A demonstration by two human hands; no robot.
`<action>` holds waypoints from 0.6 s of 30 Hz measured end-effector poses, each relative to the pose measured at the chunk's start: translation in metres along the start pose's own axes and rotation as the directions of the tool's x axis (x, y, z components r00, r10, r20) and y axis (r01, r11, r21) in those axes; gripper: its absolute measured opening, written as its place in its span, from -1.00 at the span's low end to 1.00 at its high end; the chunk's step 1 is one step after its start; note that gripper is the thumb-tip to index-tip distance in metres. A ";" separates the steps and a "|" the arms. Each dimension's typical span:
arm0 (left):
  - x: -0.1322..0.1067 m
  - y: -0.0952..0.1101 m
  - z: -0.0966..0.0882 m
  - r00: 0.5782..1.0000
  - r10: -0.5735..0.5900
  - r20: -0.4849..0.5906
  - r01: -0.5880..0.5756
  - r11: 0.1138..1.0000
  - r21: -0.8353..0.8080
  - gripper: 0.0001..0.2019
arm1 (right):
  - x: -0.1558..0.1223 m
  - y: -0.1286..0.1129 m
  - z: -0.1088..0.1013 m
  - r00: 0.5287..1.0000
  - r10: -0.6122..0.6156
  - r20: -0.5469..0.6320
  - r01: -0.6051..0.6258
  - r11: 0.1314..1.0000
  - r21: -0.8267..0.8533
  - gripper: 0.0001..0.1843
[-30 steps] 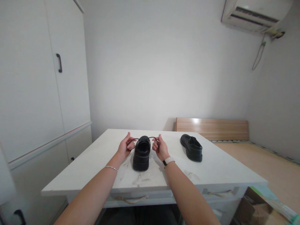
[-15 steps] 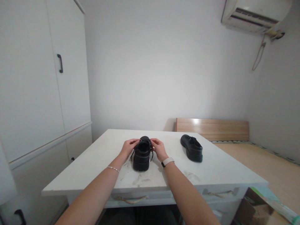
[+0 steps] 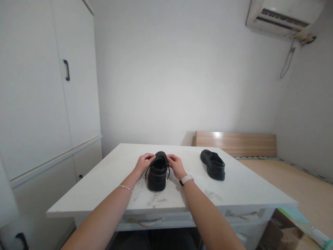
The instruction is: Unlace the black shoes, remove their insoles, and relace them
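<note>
Reaching out from the bottom of the view, two bare forearms crossed the near edge of a white table, whose front carried a rope drawer pull. A thin bracelet sat on the left wrist and a white band on the right. Past some scuff marks on the tabletop stood a black shoe, upright, heel towards the person, near the middle of the table. The left hand and right hand flanked its opening, fingers curled in and touching its top. Each hand was pinched closed on a strand of the lace, and the dark strands hung slack down either side of the shoe. A second shoe rested well apart to the right, further back on the table and untouched. Beyond the table a wooden board leaned low against the far wall. A white wardrobe with dark handles filled the left side, and an air conditioner hung high at the right.
</note>
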State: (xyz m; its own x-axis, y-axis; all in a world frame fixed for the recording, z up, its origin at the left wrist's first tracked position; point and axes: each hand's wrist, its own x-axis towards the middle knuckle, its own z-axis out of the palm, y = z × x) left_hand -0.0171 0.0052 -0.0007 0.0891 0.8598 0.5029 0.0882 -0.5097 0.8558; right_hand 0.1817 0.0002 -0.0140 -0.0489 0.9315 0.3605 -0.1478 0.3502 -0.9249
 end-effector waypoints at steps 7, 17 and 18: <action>-0.005 0.001 0.003 0.999 0.013 0.053 -0.011 0.999 -0.033 -0.75 | 0.002 0.009 0.000 0.999 0.017 0.039 -0.017 1.000 -0.016 -0.79; -0.008 0.015 0.002 0.998 0.006 0.063 -0.001 0.996 -0.091 -0.71 | -0.003 0.000 0.000 0.997 -0.045 0.070 0.047 0.998 -0.037 -0.82; -0.008 0.015 0.002 0.998 0.007 0.056 -0.002 0.996 -0.086 -0.72 | -0.003 -0.001 0.000 0.996 -0.055 0.070 0.058 0.997 -0.047 -0.82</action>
State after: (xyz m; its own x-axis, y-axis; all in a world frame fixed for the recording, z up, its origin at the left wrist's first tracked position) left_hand -0.0142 -0.0092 0.0076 0.1452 0.8530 0.5013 0.0028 -0.5071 0.8619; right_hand 0.1821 -0.0034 -0.0142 -0.1097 0.9017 0.4182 -0.1041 0.4080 -0.9070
